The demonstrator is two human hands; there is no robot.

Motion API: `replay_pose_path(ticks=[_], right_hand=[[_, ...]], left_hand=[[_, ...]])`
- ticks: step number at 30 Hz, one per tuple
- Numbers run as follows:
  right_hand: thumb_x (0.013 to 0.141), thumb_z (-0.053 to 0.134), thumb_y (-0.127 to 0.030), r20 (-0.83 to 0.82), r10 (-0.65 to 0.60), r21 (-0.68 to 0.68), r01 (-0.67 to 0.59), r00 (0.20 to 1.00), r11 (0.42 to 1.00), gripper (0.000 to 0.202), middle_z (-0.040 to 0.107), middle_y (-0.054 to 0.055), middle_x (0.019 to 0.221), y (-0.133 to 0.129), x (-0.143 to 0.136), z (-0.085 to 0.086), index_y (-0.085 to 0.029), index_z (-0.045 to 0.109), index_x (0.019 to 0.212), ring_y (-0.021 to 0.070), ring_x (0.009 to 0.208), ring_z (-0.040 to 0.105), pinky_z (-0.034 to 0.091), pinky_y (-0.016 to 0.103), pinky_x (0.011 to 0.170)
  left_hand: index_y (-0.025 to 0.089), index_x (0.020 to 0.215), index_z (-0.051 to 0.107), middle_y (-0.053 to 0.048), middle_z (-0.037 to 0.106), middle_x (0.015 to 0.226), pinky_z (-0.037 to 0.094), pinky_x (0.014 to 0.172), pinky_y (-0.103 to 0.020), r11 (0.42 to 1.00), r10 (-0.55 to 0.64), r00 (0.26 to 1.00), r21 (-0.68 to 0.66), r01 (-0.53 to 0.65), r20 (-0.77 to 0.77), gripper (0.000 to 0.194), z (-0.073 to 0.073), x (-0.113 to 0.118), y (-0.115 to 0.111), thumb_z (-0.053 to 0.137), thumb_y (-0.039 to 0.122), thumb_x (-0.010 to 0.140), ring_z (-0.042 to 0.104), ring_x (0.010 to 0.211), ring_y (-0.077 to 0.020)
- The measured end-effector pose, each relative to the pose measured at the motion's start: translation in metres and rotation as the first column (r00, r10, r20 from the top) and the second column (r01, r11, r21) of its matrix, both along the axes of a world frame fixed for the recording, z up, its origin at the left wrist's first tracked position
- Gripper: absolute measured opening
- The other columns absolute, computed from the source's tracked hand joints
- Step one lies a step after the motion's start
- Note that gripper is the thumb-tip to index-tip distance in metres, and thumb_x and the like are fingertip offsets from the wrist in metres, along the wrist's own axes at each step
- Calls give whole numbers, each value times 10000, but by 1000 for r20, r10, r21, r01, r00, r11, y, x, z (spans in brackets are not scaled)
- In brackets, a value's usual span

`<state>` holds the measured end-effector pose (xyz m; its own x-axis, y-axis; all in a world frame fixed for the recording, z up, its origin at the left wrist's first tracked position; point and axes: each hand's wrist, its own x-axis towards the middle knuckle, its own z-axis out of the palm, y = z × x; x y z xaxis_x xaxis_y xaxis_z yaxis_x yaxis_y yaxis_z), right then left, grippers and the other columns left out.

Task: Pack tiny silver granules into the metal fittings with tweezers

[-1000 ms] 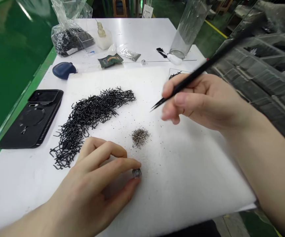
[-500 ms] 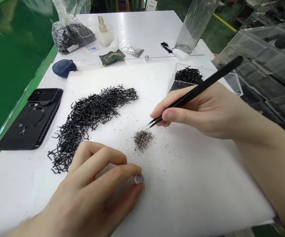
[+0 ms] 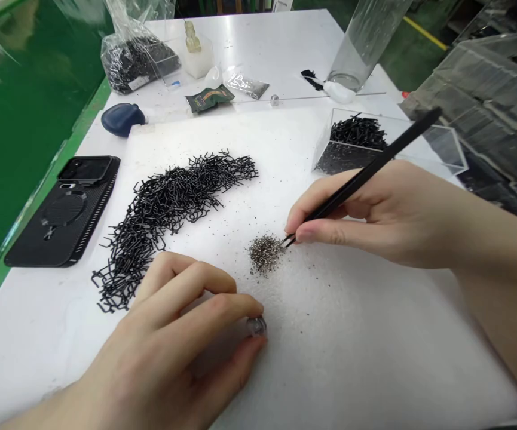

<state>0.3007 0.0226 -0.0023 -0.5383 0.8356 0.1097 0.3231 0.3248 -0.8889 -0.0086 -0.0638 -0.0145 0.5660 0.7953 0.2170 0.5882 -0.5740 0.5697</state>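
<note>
Black tweezers are gripped in my right hand, their tips at the right edge of a small pile of tiny glittering grains. The two tips stand slightly apart; whether a grain sits between them is too small to tell. My left hand pinches a small clear round piece between thumb and forefinger, just in front of the grains. Beyond that hand, a curved heap of short bent black wires lies on the white sheet.
A black phone lies at left, near a dark blue bulb. At right stands a clear box of black pieces. Farther back are a plastic bag, a green packet and a tall clear cylinder.
My right hand has lowered the tweezers, bringing their tips from above the pile to its right edge. The left hand keeps its pinch on the clear piece. The whole view has shifted slightly.
</note>
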Motion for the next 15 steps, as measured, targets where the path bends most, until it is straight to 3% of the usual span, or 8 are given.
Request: replay_pose_path(ticks=[8,15], right_hand=[[1039,943,-431,14,6,29,-6,1000,1000,127,949,20,964,-1,2,-1,-322,974,982,245,854,872,691,347,746],[1034,942,-450,33,7,-2,-7,999,1000,144,945,22,952,-1,0,1,-331,981,963,254,833,863,687,367,723]], left_hand=[[400,1246,814,1,762,1082,544,838,-379,999,32,999,-10,-32,27,313,1,2,-1,763,136,1085,631,1013,-250],[402,1201,834,22,777,1065,567,925,-383,998,57,997,-9,-57,56,302,2,5,-1,749,137,1084,638,1011,-228]])
